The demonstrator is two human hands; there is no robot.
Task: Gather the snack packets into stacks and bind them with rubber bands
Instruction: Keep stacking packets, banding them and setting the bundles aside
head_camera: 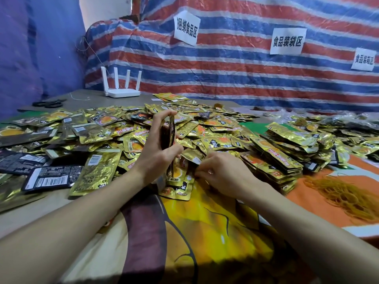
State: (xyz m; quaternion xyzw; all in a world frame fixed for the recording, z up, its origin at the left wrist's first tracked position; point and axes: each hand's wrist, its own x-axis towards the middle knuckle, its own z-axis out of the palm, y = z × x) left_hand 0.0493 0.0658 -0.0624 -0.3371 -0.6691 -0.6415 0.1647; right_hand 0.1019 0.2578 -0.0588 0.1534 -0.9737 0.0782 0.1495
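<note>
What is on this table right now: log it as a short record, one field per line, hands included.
left hand: holds a small stack of packets upright on edge
right hand: fingers on a loose gold packet in the pile
loose packets: gold and black, spread across the table
finished stacks: piled to the right of the hands
rubber bands: yellowish heap, right, on the orange cloth
scissors: far left of the table
router: white, four antennas, at the back

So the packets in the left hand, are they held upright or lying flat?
Upright. The left hand grips the small stack of packets on edge, so only thin edges show, standing above the loose packets lying flat on the table.
</note>
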